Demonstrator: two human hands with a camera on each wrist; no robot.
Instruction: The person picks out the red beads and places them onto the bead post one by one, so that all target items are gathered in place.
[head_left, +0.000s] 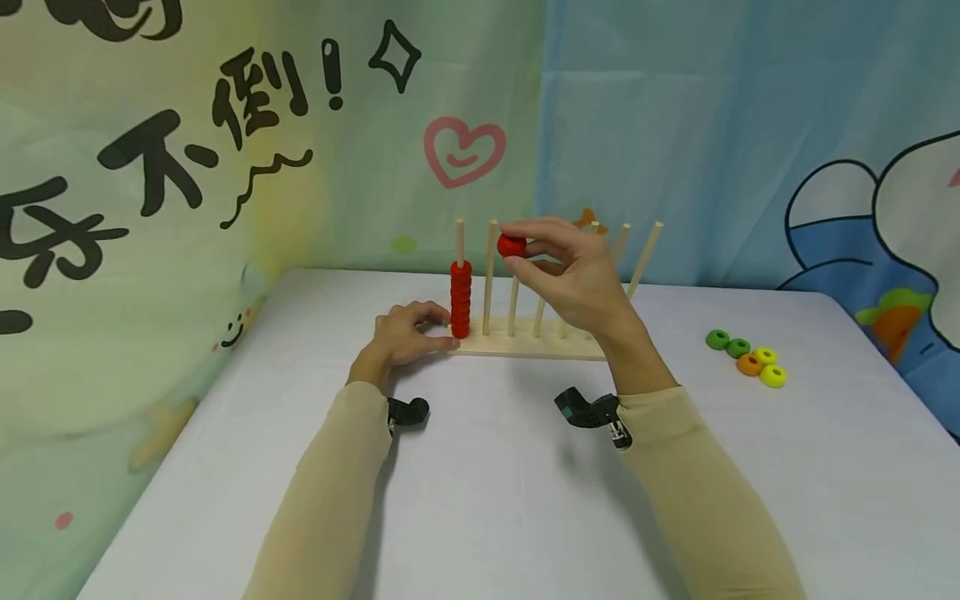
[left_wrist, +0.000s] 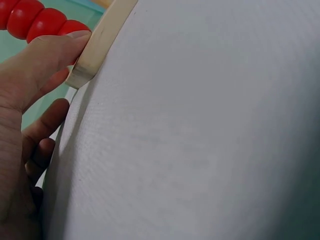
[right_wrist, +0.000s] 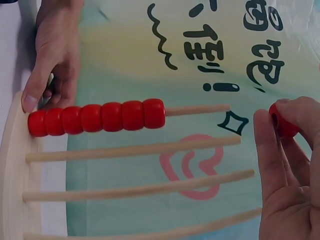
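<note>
A wooden peg rack [head_left: 525, 346] stands on the table, with a row of upright pegs on a flat base. Red beads [head_left: 461, 300] are stacked on its leftmost peg, and a bare length of peg shows above them. My left hand [head_left: 405, 335] pinches the left end of the base, the thumb [left_wrist: 75, 42] on top beside the lowest bead. Between thumb and fingertips my right hand [head_left: 573, 271] holds a single red bead [head_left: 512, 246], raised near the peg tops and apart from them. The hole of this bead shows in the right wrist view.
To the right of the rack lie loose beads: green beads [head_left: 717, 339], an orange bead [head_left: 749, 365] and yellow beads [head_left: 773, 376]. A printed cloth backdrop [head_left: 630, 100] hangs behind and left of the white table [head_left: 480, 483]. The right hand covers part of several pegs in the head view.
</note>
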